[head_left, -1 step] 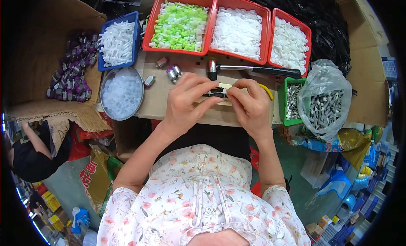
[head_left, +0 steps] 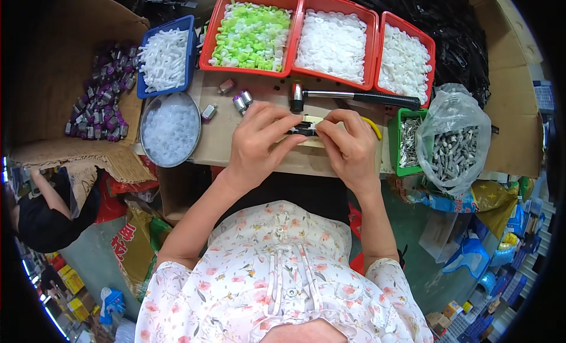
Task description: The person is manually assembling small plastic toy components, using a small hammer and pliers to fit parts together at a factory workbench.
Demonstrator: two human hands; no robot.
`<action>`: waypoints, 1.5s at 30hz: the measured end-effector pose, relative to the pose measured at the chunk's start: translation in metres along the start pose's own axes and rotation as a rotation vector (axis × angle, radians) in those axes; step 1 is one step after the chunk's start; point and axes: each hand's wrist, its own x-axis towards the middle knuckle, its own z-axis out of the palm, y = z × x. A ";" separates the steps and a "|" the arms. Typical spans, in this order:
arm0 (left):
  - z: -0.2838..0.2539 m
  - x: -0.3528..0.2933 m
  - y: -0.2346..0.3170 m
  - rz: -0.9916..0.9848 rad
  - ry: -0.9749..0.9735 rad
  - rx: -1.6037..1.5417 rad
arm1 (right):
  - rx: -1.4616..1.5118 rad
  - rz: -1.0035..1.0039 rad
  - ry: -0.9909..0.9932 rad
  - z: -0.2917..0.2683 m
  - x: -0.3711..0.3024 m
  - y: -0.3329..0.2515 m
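Note:
A small dark part with a black body (head_left: pixel 303 129) and whitish bits lies between my hands, over a pale yellow block (head_left: pixel 315 141) on the bench. My left hand (head_left: pixel 258 138) grips its left end, index finger at the far side and thumb at the near side. At its right end, the fingers of my right hand (head_left: pixel 351 147) are pinched together; whatever they hold is hidden behind the fingertips. Just beyond my hands lies a hammer (head_left: pixel 377 99) with a black handle. A yellow curved handle (head_left: pixel 372 128) pokes out beside my right hand.
Red bins (head_left: pixel 290 70) of green and white plastic pieces line the back. At left are a blue bin (head_left: pixel 191 54), a round dish (head_left: pixel 171 130) of clear pieces and a cardboard box (head_left: pixel 47 54) of purple-and-metal parts. A green bin (head_left: pixel 407 170) and a plastic bag (head_left: pixel 454 101) hold metal pieces.
Almost nothing differs. My left fingers and the dark part have shifted very slightly; my right hand keeps its place.

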 end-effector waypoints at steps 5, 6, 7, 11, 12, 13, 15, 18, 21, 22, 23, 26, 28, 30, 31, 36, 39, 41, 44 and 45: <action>0.003 -0.019 -0.011 0.254 -0.004 0.314 | -0.038 -0.031 -0.029 0.008 0.005 0.000; 0.003 -0.021 -0.010 0.251 -0.006 0.315 | -0.035 -0.030 -0.030 0.008 0.006 -0.001; 0.003 -0.022 -0.010 0.275 -0.012 0.346 | -0.045 -0.034 -0.040 0.008 0.008 -0.002; 0.004 -0.027 -0.010 0.321 -0.048 0.434 | -0.046 -0.040 -0.069 0.011 0.009 -0.001; 0.004 -0.029 -0.011 0.320 -0.047 0.432 | -0.047 -0.040 -0.071 0.010 0.010 -0.002; 0.005 -0.030 -0.012 0.324 -0.044 0.442 | -0.055 -0.042 -0.088 0.009 0.011 -0.003; 0.005 -0.032 -0.014 0.327 -0.038 0.450 | -0.064 -0.044 -0.107 0.008 0.013 -0.004; 0.006 -0.033 -0.017 0.353 -0.026 0.475 | -0.071 -0.065 -0.142 0.006 0.016 -0.005; 0.007 -0.034 -0.018 0.350 -0.032 0.525 | -0.105 -0.082 -0.223 0.001 0.021 -0.007; 0.008 -0.034 -0.018 0.354 -0.029 0.522 | -0.092 -0.081 -0.244 0.001 0.022 -0.006; 0.008 -0.034 -0.018 0.358 -0.025 0.520 | -0.079 -0.081 -0.264 0.000 0.023 -0.005; 0.008 -0.033 -0.017 0.349 -0.026 0.505 | -0.029 -0.041 -0.317 -0.003 0.027 -0.003; 0.009 -0.033 -0.017 0.345 -0.024 0.500 | 0.016 -0.008 -0.323 -0.003 0.028 0.001; 0.009 -0.033 -0.018 0.341 -0.024 0.495 | 0.062 0.027 -0.328 -0.002 0.029 0.001; 0.009 -0.033 -0.018 0.345 -0.023 0.490 | 0.088 0.058 -0.299 -0.002 0.029 -0.001; 0.010 -0.033 -0.018 0.347 -0.017 0.487 | 0.087 0.047 -0.299 -0.002 0.025 0.003; 0.009 -0.032 -0.018 0.345 -0.021 0.476 | 0.066 0.024 -0.277 -0.002 0.027 0.004; 0.010 -0.033 -0.019 0.344 -0.016 0.469 | 0.023 -0.077 -0.277 -0.001 0.026 0.007; 0.009 -0.034 -0.019 0.339 -0.017 0.473 | 0.023 -0.081 -0.282 0.001 0.027 0.006; 0.009 -0.034 -0.019 0.339 -0.017 0.473 | 0.022 -0.081 -0.282 0.002 0.026 0.005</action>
